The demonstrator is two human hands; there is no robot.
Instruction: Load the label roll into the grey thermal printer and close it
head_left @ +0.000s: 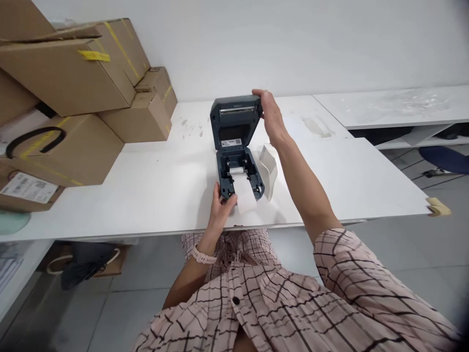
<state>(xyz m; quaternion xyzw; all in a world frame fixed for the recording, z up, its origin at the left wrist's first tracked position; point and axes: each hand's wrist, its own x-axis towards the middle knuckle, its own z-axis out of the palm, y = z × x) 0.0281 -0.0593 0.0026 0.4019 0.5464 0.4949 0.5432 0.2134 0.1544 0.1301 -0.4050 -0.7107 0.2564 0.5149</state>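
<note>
A dark grey label printer [222, 173] stands on the white table with its lid [234, 117] raised. Inside lies a small roll of white label paper [237, 171], and its strip [245, 193] runs out over the front edge. My right hand [270, 115] grips the lid's upper right corner, fingers behind it and partly hidden. At the lower left front corner of the printer body, my left hand [221, 208] holds on, thumb on top near the paper. A folded piece of whitish paper [269, 171] stands against the printer's right side.
Cardboard boxes [69, 78] are stacked on the table's left, one with a black cable or handle [34, 134] on it. A yellowish corner guard [438, 207] sits at the table's right corner. Clear plastic [421, 100] lies on the far right tabletop, near a dark blue seat [445, 160].
</note>
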